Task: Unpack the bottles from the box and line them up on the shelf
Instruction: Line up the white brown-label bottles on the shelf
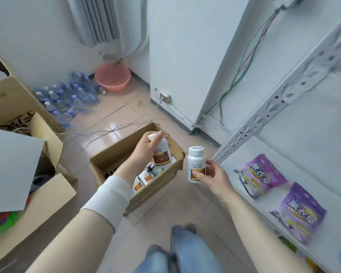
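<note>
Head view: two bottles out of the box (114,154), none on the shelf (227,168) yet.
Holds first bottle (163,156) in left hand (146,150) just above the open box, fingers (158,135) curled round its upper half; holds second bottle (195,162) upright in right hand (213,175) between box and shelf, fingers (198,175) pinching only its lower label. Likely risks: low pinch letting the second bottle tip and fall to the floor; knocking the purple packets (262,174) when setting down; a slip from the left onto packed bottles (146,178) below.
</note>
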`<state>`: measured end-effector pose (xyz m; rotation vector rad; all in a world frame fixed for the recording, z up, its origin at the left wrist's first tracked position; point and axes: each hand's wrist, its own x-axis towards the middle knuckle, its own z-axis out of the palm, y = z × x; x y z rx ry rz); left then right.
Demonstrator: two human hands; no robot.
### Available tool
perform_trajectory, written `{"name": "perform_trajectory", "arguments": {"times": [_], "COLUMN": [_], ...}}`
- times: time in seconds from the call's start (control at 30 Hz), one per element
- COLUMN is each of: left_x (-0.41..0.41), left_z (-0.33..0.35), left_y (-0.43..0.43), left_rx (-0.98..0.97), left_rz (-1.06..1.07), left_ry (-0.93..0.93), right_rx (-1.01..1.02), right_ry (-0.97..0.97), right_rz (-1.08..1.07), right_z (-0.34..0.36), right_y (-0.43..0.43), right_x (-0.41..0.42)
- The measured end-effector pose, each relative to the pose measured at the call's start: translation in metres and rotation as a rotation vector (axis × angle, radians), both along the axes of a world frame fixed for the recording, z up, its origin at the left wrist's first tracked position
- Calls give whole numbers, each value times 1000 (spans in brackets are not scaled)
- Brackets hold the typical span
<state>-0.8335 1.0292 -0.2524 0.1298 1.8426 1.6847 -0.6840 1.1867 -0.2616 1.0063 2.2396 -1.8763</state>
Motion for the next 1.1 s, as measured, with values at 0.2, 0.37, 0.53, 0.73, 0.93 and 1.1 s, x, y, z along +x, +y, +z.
{"name": "perform_trajectory", "arguments": {"times": [0.2, 0.37, 0.53, 0.73, 0.93, 1.1], "left_x": [41, 79, 135, 182, 190, 166], "left_z": [80, 140, 207, 260, 296, 320], "left_y": [40, 94, 160, 255, 333, 402], "left_rx": [106, 239, 328, 354, 363, 361], "left_rz": [-229, -361, -463, -547, -590, -626], "left_ry": [60, 214, 399, 518, 584, 652], "right_rx": [46, 93, 132, 201, 305, 401], "right_ry": [157, 266, 391, 500, 517, 496], "right_rz": [-136, -249, -318, -336, -366, -389], "right_z": [74, 131, 185, 241, 282, 311], "right_y": [23, 60, 108, 174, 234, 287], "right_x": [59, 114, 186, 254, 263, 235]}}
